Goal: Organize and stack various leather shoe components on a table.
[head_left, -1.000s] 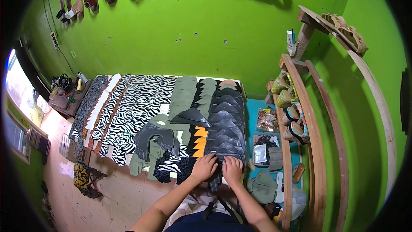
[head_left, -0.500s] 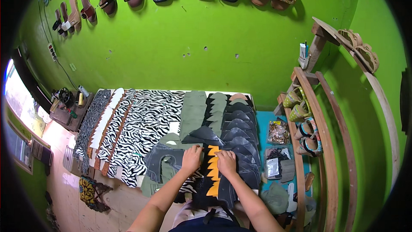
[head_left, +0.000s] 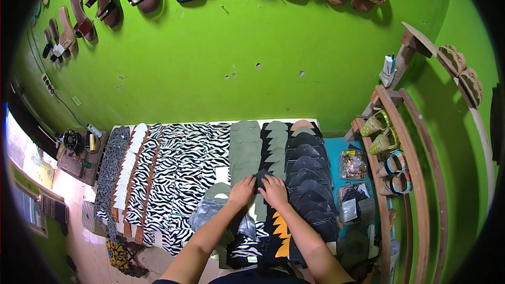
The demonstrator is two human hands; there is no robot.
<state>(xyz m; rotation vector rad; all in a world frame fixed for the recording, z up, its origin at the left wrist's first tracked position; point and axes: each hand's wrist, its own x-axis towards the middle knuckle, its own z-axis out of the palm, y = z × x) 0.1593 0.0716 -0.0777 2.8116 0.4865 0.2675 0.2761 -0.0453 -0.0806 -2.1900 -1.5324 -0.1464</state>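
Side by side above the middle of the table, my left hand (head_left: 242, 190) and my right hand (head_left: 274, 191) pinch a dark, curved cut piece (head_left: 260, 178) between them. Its lower part is hidden by the fingers. Overlapping dark grey curved pieces (head_left: 309, 178) run in a column to the right of my right hand. Olive green pieces (head_left: 245, 146) lie just beyond the hands. Under my right forearm, orange pointed pieces (head_left: 282, 232) rest on black material. Beside my left forearm sits a loose pile of grey pieces (head_left: 206, 214) with green ones.
Zebra-print pieces (head_left: 190, 160) and a white strip (head_left: 131, 155) cover the table's left. Clear bags of small parts (head_left: 353, 164) lie on a blue surface at right, beside a wooden rack (head_left: 415, 179) with sandals. A sewing machine (head_left: 71, 139) stands far left.
Both hands have moved from beside the orange pieces to farther up the table and closer together, onto a dark curved piece. The whole view has shifted as well.
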